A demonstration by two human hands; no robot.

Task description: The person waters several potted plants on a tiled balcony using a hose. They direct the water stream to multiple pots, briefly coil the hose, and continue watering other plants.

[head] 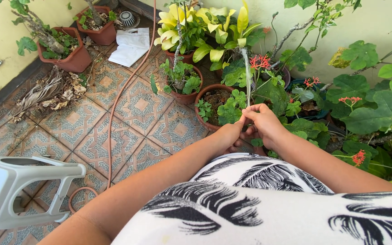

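two hands meet above a terracotta pot (205, 97) of small green plants. the right hand (265, 123) pinches a thin upright stem (247, 77) between thumb and fingertips; the left hand (230, 134) lies against it, fingers curled at the stem's base, grip unclear. the stem rises among red-flowered foliage (260, 62). a pink hose (114, 106) crosses the patterned tile floor (137, 106); a white plastic stool (19, 188) stands at left.

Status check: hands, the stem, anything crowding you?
Both hands, left hand and right hand, pinch the thin green stem. Stem upright. Clay pot and red-flowered foliage close around.
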